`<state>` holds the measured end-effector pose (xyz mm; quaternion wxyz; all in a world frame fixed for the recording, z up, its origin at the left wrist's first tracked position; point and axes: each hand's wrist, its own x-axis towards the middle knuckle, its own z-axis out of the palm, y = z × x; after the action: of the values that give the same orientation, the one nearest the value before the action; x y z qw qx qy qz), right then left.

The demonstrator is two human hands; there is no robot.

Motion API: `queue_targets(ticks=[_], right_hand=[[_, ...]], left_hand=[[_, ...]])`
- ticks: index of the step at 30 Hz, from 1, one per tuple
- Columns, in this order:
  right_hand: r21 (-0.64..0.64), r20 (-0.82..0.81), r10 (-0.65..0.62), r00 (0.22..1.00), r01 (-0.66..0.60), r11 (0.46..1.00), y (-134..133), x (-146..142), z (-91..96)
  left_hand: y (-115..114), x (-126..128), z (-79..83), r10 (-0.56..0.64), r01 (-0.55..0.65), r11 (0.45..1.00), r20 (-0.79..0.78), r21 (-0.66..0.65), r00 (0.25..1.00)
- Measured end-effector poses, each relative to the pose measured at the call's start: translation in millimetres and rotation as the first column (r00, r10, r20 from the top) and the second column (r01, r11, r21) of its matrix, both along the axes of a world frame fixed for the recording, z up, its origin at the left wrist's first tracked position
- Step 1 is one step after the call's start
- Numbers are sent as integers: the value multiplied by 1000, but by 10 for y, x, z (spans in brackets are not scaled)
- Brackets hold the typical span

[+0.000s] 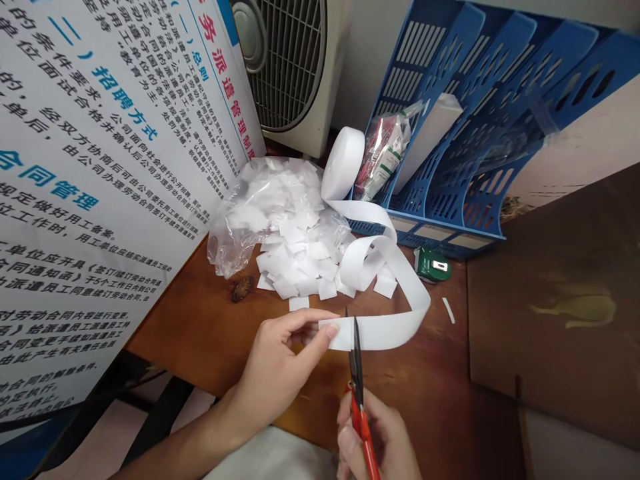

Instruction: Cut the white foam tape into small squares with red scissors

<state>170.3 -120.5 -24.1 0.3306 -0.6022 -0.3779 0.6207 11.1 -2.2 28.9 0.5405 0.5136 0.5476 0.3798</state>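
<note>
My left hand (280, 363) pinches the free end of a white ribbon-like strip (385, 331) between thumb and fingers. The strip runs right, curls back in loops and leads to a white roll (345, 163) standing by the blue rack. In my right hand (377, 437) is a pair of scissors (357, 387) with red handles and dark blades. The blades are slightly apart, with the strip between them a little right of my left fingertips. Beyond my hands lies a pile of cut white pieces (300, 257), partly inside a clear plastic bag (233, 230).
A blue file rack (450, 233) holds a packet (385, 150) and a white box (433, 133). A green tape measure (433, 265) and a small white sliver (449, 310) lie on the wooden table (210, 333). A printed board (125, 133) stands left, a fan heater-like unit (290, 60) behind.
</note>
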Motion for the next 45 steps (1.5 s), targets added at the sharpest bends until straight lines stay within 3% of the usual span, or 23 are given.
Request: queue_targets(ticks=[7,14,28,37,45], right_hand=[[-2,-20,0,1000,0,1000,104,-83,96],[16,-29,-4,1000,4,1000,77,-78,29],[4,-48,12,999,-11,1000,115,-102,78],[26,-153,-8,988,12,1000,112,-126,54],[-50,-187,-20,982,10,999,140,-149,101]], left_hand=[[-6,2,-28,1,0,999,-4,51,1000],[-16,7,-34,23,-19,996,-38,87,999],[0,19,-10,24,-18,993,-51,116,998],[-1,9,7,5,-1,996,-41,94,999],[11,7,-4,6,-2,996,-39,91,999]])
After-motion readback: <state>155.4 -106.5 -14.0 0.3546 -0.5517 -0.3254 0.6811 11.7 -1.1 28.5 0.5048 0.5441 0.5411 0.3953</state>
